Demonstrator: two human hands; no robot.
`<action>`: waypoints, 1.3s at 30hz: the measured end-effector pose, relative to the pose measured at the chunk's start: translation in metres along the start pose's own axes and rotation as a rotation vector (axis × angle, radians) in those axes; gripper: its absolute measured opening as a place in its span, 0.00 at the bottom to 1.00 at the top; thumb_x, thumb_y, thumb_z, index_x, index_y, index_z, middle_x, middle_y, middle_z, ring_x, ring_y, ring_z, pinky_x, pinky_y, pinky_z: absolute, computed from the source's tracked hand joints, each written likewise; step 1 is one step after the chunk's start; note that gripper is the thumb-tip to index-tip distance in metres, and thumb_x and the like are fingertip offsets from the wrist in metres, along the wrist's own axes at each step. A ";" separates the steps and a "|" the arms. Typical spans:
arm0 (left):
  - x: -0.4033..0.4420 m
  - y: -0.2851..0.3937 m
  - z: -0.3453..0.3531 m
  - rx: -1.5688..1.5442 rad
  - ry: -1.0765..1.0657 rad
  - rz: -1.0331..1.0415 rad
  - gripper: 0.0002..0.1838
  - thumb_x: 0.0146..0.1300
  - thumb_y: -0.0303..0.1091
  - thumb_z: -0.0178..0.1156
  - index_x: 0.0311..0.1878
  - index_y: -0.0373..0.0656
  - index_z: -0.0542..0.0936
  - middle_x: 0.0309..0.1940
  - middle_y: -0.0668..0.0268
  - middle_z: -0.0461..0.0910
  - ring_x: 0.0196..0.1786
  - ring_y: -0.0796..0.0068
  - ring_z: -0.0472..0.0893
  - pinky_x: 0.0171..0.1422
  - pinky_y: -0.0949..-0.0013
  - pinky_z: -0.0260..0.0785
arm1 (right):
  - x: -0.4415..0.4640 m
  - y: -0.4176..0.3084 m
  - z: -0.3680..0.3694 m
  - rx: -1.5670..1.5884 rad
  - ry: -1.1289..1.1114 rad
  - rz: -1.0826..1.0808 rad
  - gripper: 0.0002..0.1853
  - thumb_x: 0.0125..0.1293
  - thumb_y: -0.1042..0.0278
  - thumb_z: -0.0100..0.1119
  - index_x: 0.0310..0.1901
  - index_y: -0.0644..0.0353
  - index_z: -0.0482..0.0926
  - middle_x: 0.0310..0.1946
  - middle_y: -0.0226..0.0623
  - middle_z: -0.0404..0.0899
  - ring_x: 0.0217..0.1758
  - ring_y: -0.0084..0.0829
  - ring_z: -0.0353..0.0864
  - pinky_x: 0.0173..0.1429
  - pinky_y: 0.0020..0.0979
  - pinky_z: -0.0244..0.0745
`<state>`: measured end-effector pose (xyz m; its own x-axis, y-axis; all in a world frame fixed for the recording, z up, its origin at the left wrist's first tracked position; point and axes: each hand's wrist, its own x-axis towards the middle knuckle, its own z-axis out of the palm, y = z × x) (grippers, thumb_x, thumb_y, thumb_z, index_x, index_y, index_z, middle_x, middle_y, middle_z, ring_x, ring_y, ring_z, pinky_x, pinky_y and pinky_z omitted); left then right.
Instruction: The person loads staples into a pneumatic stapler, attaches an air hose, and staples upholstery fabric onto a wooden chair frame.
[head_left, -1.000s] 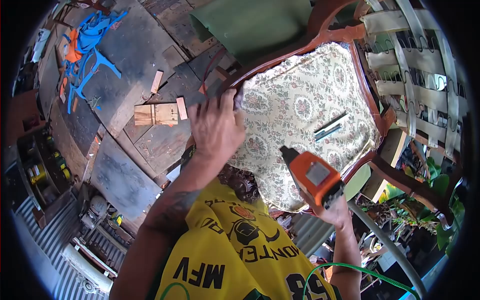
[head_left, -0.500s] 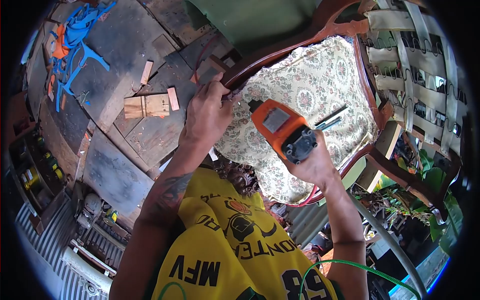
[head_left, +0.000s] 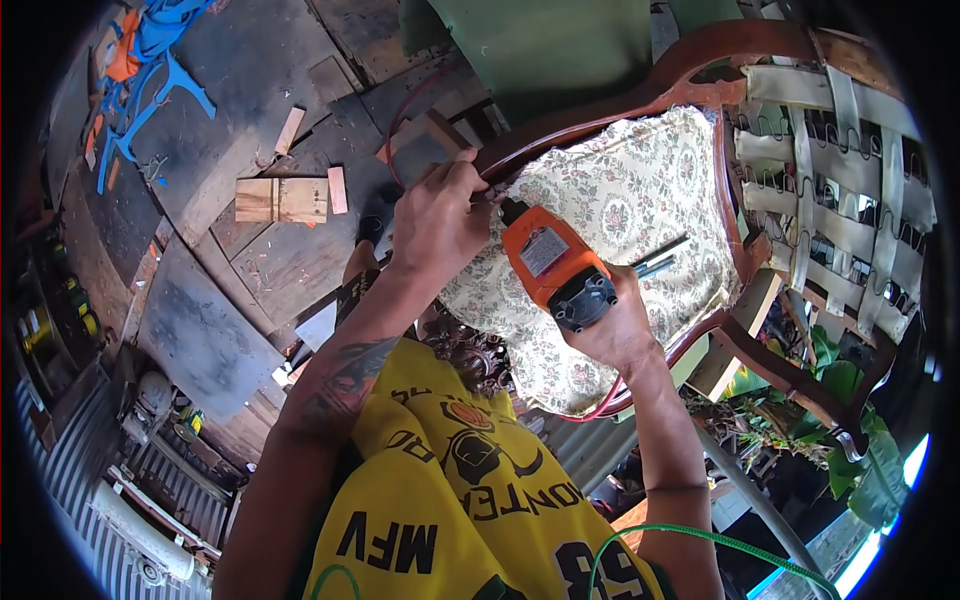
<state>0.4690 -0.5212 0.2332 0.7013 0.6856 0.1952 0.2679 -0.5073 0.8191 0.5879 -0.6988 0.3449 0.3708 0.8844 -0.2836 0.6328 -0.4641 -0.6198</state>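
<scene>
While gripping with the right hand (head_left: 618, 325): holds an orange, box-bodied handheld tool with a black nose and dark end cap (head_left: 548, 255), with fingers wrapped around a part mostly hidden beneath that cap.
Tool axis: runs diagonally from the right hand up and leftward across the view, nose foremost.
Nose to left hand: ends just beside the fingertips of the left hand (head_left: 437, 218); cannot tell whether touching.
Tool over fabric: hangs above the left part of the cream, floral-patterned fabric cover (head_left: 600, 170), between both hands; lies forward and to the left of the right hand, just to the right of the left.
Left-hand fingers: rest bent at the cover's left edge, beside the curved, reddish-brown wooden chair frame (head_left: 690, 75); cannot tell whether pinched together on cloth or merely pressing.
On the cover: bears thin, straight, dark and silvery strips (head_left: 657, 264), just beside the right hand.
Below the cover: shows a curved red hose (head_left: 607, 402) near the right forearm.
Chair back: carries pale, interlaced straps (head_left: 790, 90), well apart from both hands.
Far left: spreads out dark, worn wooden boards (head_left: 200, 340) under a pale, rectangular wood block (head_left: 300, 200).
</scene>
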 end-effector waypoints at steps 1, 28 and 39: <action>0.000 -0.001 0.000 -0.019 0.001 0.004 0.14 0.52 0.26 0.77 0.35 0.36 0.78 0.52 0.42 0.84 0.49 0.45 0.87 0.49 0.54 0.81 | 0.002 0.000 0.000 -0.002 -0.003 -0.003 0.16 0.47 0.75 0.67 0.41 0.61 0.83 0.32 0.42 0.87 0.34 0.39 0.90 0.44 0.34 0.83; -0.001 -0.004 -0.001 -0.019 0.012 0.029 0.13 0.51 0.24 0.67 0.41 0.38 0.80 0.45 0.53 0.85 0.45 0.50 0.85 0.48 0.52 0.79 | 0.006 0.000 -0.002 -0.022 -0.017 -0.031 0.16 0.44 0.76 0.68 0.39 0.63 0.83 0.31 0.46 0.86 0.33 0.45 0.89 0.43 0.37 0.83; 0.000 -0.001 -0.001 -0.143 -0.037 -0.026 0.12 0.54 0.24 0.75 0.35 0.35 0.79 0.51 0.43 0.85 0.47 0.44 0.87 0.51 0.52 0.80 | 0.007 -0.004 -0.005 -0.039 -0.031 -0.012 0.18 0.44 0.75 0.69 0.41 0.63 0.84 0.31 0.45 0.87 0.33 0.42 0.90 0.42 0.36 0.83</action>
<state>0.4682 -0.5203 0.2331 0.7197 0.6768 0.1549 0.1914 -0.4079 0.8927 0.5914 -0.6905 0.3489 0.3422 0.8905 -0.2997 0.6629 -0.4549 -0.5947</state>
